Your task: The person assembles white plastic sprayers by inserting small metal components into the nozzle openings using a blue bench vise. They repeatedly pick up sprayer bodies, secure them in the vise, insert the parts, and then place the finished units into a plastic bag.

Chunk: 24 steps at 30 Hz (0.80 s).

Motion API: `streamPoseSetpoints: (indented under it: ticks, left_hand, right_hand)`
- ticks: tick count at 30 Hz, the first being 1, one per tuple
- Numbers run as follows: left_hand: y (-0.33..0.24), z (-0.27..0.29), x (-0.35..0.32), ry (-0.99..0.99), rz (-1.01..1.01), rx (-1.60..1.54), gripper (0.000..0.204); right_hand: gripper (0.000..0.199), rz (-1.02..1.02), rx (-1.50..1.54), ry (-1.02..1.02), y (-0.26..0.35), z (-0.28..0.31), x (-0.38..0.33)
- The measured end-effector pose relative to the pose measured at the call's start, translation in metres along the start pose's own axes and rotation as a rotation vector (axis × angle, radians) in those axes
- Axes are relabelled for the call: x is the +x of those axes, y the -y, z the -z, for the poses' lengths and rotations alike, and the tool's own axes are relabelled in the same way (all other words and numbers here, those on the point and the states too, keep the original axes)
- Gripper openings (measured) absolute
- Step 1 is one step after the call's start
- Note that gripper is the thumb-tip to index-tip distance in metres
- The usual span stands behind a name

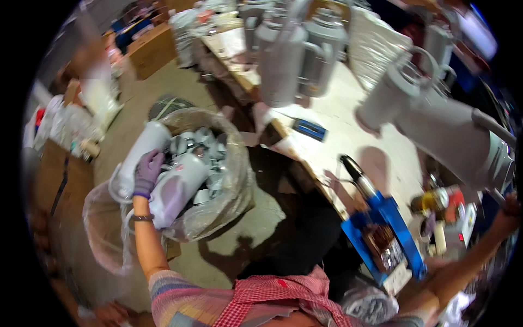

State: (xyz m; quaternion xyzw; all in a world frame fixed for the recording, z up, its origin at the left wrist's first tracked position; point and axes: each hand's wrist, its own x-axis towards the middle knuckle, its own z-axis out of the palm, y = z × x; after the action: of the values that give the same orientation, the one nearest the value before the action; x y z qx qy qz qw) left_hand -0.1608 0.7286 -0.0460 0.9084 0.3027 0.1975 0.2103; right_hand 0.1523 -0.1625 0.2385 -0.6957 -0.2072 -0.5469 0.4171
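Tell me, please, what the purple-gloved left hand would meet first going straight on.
Probably the upper pale grey cylindrical jug; depth is unclear, and the left hand may touch it.

White tabletop (348, 122) brightly lit; dark shadows on floor (188, 83) left of it; background beyond it blurred; fisheye edges bend.

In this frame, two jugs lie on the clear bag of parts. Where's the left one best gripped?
Probably by its handle, coming from the left: the loop juts out on that side, away from the other jug. The body of the left jug is broad and rounded, likely harder to close on.
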Motion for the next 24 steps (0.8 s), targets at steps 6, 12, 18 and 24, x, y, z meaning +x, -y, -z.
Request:
streamPoseSetpoints:
  ticks: [6,12,18,24]
  left_hand:
    - [-0.252,-0.149,-0.105,0.764,-0.45,-1.412,0.101]
    - [-0.293,-0.057,-0.212,1.28,-0.035,-1.435,0.113]
    - [-0.315,-0.051,-0.278,0.868,-0.543,-1.339,0.046]
    - [-0.339,-0.07,-0.299,1.101,-0.574,-1.304,0.035]
  right_hand:
    - [0.047,-0.053,0.81,0.159,0.064,0.057,-0.133]
    - [0.053,-0.376,1.255,0.08,0.151,0.103,-0.241]
    - [0.081,-1.477,0.746,-0.152,0.206,0.187,-0.371]
    - [0.099,-1.106,0.289,-0.166,0.244,0.284,-0.452]
